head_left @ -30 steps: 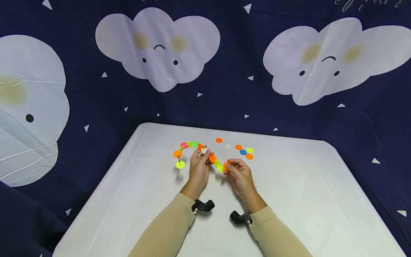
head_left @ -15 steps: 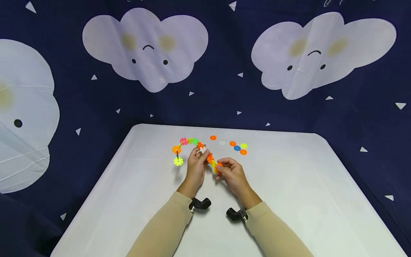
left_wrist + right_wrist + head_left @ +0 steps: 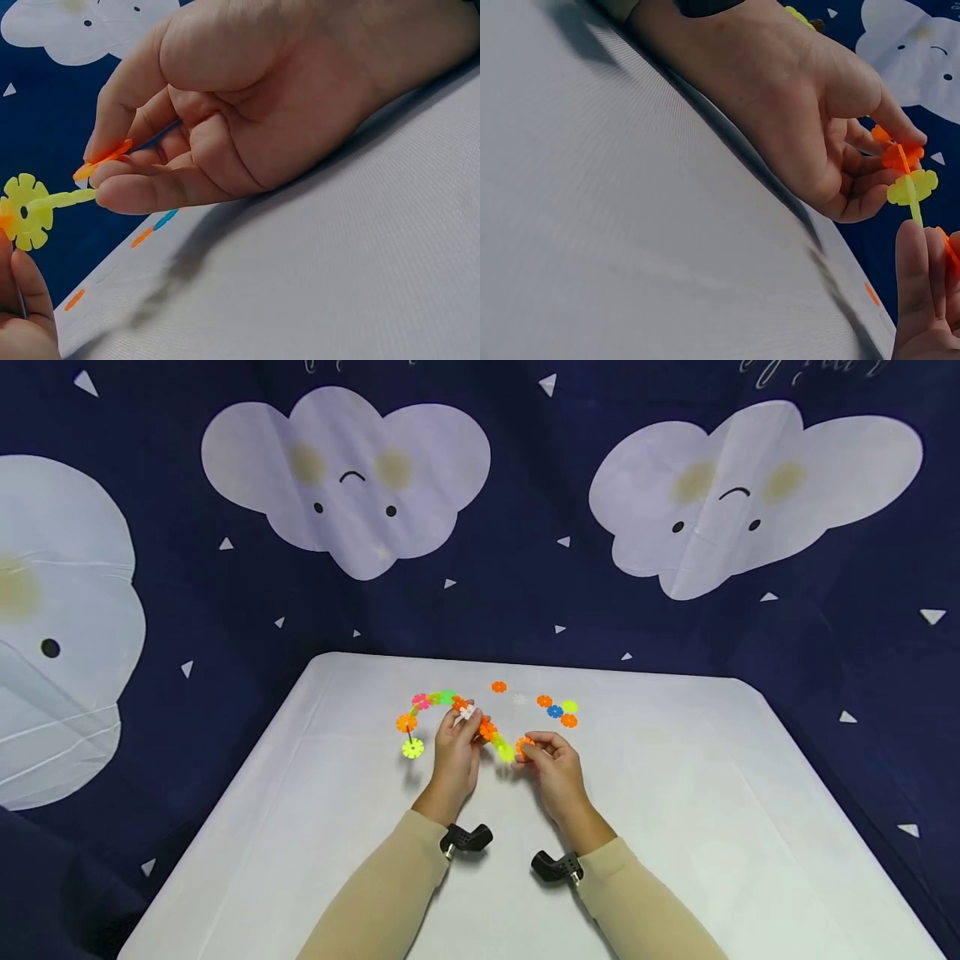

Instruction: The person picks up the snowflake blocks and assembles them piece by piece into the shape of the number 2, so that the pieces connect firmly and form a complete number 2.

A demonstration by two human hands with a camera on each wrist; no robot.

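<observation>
A chain of notched plastic discs in several colours arcs over the table, with a yellow disc (image 3: 412, 748) at its left end. My left hand (image 3: 455, 764) grips the chain's middle, near a white disc (image 3: 467, 712) and an orange one (image 3: 487, 730). Between thumb and fingers, my right hand (image 3: 560, 777) pinches an orange disc (image 3: 902, 156). That disc meets the yellow disc (image 3: 913, 187) at the chain's right end; whether their slots are engaged I cannot tell. Fingers partly hide the held pieces in both wrist views.
Beyond the hands lie loose discs: an orange one (image 3: 498, 687), a white one (image 3: 520, 699), and a cluster with a blue disc (image 3: 555, 712). A white-covered table (image 3: 675, 810) carries everything. Behind it hangs a dark blue cloth (image 3: 525, 602) with cloud prints.
My right hand first brought the orange disc leftward against the chain's yellow end, then drew slightly back to the right. The left hand keeps its hold. The head view has shifted a little.
</observation>
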